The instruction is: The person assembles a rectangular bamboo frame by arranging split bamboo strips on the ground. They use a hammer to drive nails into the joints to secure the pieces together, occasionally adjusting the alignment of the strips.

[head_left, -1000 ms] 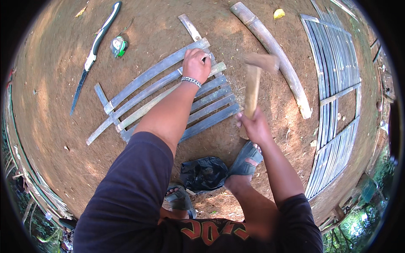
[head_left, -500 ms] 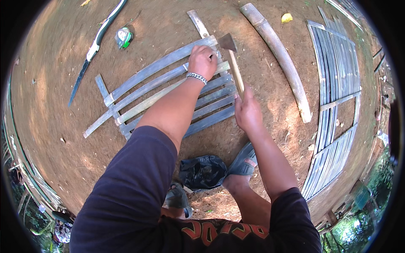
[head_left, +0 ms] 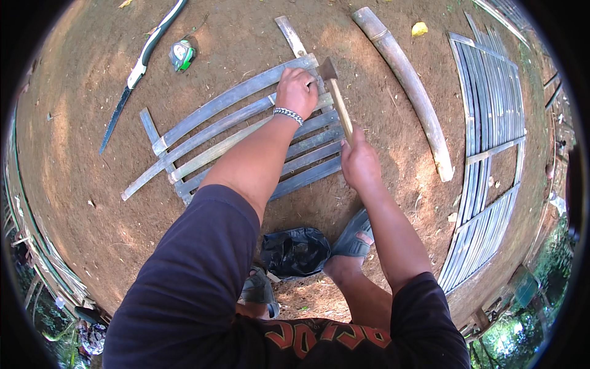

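My right hand (head_left: 361,161) is wrapped round the wooden handle of a small hatchet (head_left: 343,111). Its dark metal head is just right of my left hand (head_left: 297,93), close to the end of the top slat. That left hand, with a chain bracelet at the wrist, is closed over the right end of a bamboo slat (head_left: 215,124); what its fingers pinch is hidden. The slat belongs to a frame of several split bamboo slats on the ground, laid across two crosspieces. One crosspiece (head_left: 289,35) juts out beyond the top slat (head_left: 233,89).
A folding saw (head_left: 136,74) and a green tape measure (head_left: 182,55) lie at the far left. Right of the frame is a thick bamboo pole (head_left: 409,86), then a finished-looking slatted panel (head_left: 485,154). A black plastic bag (head_left: 295,252) sits between my sandalled feet.
The hatchet's head has dipped slightly and tilted, staying near my left hand. Both hands keep nearly the same places.
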A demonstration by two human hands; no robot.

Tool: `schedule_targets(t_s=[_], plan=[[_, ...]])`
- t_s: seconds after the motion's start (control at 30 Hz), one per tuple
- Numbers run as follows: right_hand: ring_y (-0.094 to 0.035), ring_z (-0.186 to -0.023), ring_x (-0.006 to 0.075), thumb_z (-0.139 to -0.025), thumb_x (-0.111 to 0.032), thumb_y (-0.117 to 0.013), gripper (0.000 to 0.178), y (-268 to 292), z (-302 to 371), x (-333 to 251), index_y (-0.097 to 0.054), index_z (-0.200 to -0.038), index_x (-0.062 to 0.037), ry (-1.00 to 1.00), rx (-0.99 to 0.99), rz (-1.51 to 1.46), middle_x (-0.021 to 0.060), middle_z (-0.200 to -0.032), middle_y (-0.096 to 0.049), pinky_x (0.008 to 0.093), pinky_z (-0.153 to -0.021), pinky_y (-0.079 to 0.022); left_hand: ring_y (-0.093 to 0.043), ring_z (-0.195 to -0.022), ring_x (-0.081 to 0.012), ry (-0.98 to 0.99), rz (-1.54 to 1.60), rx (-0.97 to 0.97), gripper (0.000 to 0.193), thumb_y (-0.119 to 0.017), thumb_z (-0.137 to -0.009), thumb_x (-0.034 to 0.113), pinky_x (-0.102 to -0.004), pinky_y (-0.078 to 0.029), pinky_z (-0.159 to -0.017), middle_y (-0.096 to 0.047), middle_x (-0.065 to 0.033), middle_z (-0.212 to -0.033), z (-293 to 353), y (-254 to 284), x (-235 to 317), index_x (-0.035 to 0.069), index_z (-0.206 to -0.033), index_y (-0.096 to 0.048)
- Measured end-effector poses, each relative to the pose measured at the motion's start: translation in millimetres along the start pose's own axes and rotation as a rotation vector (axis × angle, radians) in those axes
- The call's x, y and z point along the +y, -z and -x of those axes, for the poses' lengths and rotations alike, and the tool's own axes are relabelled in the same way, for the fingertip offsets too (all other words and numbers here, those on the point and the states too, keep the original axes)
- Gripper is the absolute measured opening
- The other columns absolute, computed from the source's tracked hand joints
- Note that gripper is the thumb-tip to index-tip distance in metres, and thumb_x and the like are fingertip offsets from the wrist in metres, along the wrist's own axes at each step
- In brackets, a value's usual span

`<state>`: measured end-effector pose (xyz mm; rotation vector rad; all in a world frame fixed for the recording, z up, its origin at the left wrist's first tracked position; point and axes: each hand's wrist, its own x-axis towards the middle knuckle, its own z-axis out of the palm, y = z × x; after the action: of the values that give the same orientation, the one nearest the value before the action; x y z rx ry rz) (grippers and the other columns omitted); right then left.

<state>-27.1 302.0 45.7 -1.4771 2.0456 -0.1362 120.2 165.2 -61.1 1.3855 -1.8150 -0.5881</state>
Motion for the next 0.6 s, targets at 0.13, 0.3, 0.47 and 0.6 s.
schedule_targets(t_s=[0.13, 0.3, 0.47, 0.6], plan=[[-0.068, -0.088, 0.0497, -0.101, -0.022, -0.055, 0.046, 0, 5, -1, -0.041, -0.143, -0.0111, 0.117, 0.174, -0.09, 0.029, -0.097, -0.07, 0.0574, -0.079, -0.054, -0.061, -0.095, -0.0343, -0.008, -0.022, 0.02, 0.006, -0.069, -0.078, 0.009, -0.0425, -0.05, -0.089, -0.071, -0.0132, -0.095, 0, 0, -1, 0.003, -0.078, -0.068], [-0.068, -0.088, 0.0492, -0.1, -0.021, -0.055, 0.045, -3, 0, 2, -0.042, -0.142, -0.0107, 0.05, 0.032, 0.036, 0.0302, -0.094, -0.069, 0.0557, -0.078, -0.055, -0.061, -0.095, -0.0347, -0.015, -0.011, 0.014, 0.005, -0.068, -0.078, 0.008, -0.0428, -0.05, -0.088, -0.07, -0.0133, -0.095, 0, 0, -1, 0.003, -0.079, -0.069], [-0.068, -0.087, 0.0498, -0.099, -0.019, -0.056, 0.044, -3, 2, -2, -0.043, -0.14, -0.0094, 0.081, 0.103, -0.065, 0.0317, -0.093, -0.068, 0.0569, -0.079, -0.054, -0.061, -0.096, -0.0342, -0.017, -0.023, 0.011, 0.003, -0.067, -0.077, 0.005, -0.0427, -0.051, -0.088, -0.07, -0.0127, -0.092, 0, -1, -1, 0.004, -0.076, -0.069], [-0.067, -0.087, 0.051, -0.098, -0.018, -0.057, 0.043, -7, 1, 7, -0.045, -0.139, -0.0075, 0.05, 0.039, -0.014, 0.0322, -0.093, -0.068, 0.0581, -0.08, -0.053, -0.061, -0.094, -0.0346, -0.04, -0.007, 0.028, 0.002, -0.067, -0.077, 0.006, -0.0426, -0.05, -0.088, -0.07, -0.0133, -0.092, 1, -3, -3, 0.004, -0.077, -0.069]])
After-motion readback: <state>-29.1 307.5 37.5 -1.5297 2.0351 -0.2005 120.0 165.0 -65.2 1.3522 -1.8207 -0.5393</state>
